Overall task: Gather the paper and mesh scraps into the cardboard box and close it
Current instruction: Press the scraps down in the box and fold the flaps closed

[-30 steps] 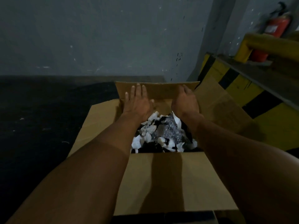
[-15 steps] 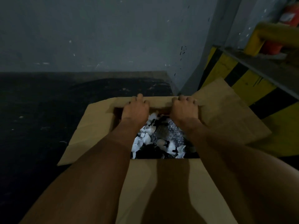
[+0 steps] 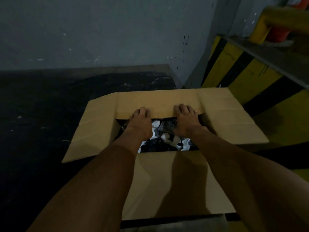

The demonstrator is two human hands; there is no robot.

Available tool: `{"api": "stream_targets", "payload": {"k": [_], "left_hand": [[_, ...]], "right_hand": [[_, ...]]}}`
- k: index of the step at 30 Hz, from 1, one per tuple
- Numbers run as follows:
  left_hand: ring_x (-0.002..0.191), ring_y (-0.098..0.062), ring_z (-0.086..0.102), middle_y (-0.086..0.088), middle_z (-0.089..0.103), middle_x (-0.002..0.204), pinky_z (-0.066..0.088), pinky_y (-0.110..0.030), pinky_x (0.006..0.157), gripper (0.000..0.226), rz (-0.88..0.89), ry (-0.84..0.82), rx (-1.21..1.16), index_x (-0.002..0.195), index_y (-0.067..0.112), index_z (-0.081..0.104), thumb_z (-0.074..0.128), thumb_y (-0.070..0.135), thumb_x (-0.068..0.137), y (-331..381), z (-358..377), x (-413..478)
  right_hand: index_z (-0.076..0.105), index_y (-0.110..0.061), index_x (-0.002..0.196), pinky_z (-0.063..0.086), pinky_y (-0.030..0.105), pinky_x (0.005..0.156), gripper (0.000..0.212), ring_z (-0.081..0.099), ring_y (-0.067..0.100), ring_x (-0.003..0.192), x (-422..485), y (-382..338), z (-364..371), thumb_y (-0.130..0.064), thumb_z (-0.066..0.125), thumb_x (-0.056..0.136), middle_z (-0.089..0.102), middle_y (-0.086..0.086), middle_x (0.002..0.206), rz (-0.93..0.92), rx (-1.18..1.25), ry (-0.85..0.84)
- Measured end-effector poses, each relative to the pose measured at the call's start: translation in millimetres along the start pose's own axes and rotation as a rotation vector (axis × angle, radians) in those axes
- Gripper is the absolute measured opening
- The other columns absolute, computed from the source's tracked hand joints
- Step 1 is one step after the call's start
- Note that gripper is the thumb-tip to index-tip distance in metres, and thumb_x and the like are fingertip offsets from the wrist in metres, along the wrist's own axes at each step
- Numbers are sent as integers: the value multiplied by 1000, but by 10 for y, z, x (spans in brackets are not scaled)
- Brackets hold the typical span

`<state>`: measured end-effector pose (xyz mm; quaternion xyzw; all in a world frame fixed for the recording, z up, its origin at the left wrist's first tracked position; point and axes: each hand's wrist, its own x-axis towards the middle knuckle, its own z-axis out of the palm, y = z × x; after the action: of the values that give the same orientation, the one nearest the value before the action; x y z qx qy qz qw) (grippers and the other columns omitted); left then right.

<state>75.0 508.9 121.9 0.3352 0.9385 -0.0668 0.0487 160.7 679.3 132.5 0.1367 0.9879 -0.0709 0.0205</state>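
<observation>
I am gripping the far flap (image 3: pixel 158 102) of the cardboard box (image 3: pixel 206 126) with both hands, my left hand (image 3: pixel 139 122) and my right hand (image 3: pixel 185 120) each hooking its fingers over the free edge. My thumbs are hiding underneath, so I cannot tell how they are lying. The box is sitting on the dark floor (image 3: pixel 41 114), with a yellow-and-black striped barrier (image 3: pixel 234 67) standing near it on my right. I am judging the corrugated card to be light and stiff across its panels, bending readily only at the scored fold. So I am taking it toward the two ends of the free edge, hands apart, where an even pull is likely to stop the flap twisting or creasing. The scraps (image 3: pixel 164 139) are lying inside the box, below my wrists. They are looking featherlight, soft and springy, so I am expecting them to give under the flap rather than resist, though loose bits could be catching in the seam. Counting now, I am seeing one box and four flaps: the far one, the near flap (image 3: pixel 170 181) lying toward me, and the left flap (image 3: pixel 93 131) and right flap (image 3: pixel 234 121) both splaying outward. I am also seeing one dark patch of mesh (image 3: pixel 168 128), and white paper pieces too many and too jumbled for counting
</observation>
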Motion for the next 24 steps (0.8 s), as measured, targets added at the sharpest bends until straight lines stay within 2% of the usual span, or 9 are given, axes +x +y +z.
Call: {"api": "stream_targets", "payload": {"k": [3,6,11,17,21,24], "left_hand": [[144,-36,0,-17,-3,157,15,-48,117,93,-8,-70,-69,150,5,-6,56,37,90,30,-28,-145],[145,-35,-5,-13,-10,158,14,-51,117,88,-30,-100,-83,151,7,-10,52,34,94,77,-102,-222],[146,-34,-5,-12,-11,159,10,-57,116,85,-64,-130,-45,151,10,-7,51,35,94,133,-168,-297],[146,-33,-2,-12,-7,160,9,-56,116,77,-21,-70,-30,152,11,-5,45,29,96,212,-219,-561],[147,-33,0,-10,-5,160,7,-55,117,72,21,2,-52,152,11,-4,41,32,99,381,-361,-757],[147,-32,2,-9,-2,161,7,-54,117,70,73,25,-71,152,10,0,37,37,100,622,-447,-881]], "right_hand": [[3,-10,152,8,53,116,95,1,32,146,-39,22,-87,-38,65,86,2,8,160,-9,39,-96],[5,-6,152,13,53,117,92,3,34,146,-84,-9,-168,-32,65,88,2,10,161,11,54,-133],[14,-8,151,15,53,115,77,13,36,144,-229,-44,-212,-28,59,92,13,10,159,50,43,-140],[25,-7,147,17,56,113,69,20,37,140,-517,-21,-249,-29,58,89,25,11,152,123,24,-102],[30,-11,144,25,53,111,76,26,37,138,-809,24,-296,-34,68,82,31,9,151,214,61,-55],[39,-13,134,36,50,102,54,41,38,124,-1086,104,-309,-32,59,87,44,12,138,321,77,29]]}}
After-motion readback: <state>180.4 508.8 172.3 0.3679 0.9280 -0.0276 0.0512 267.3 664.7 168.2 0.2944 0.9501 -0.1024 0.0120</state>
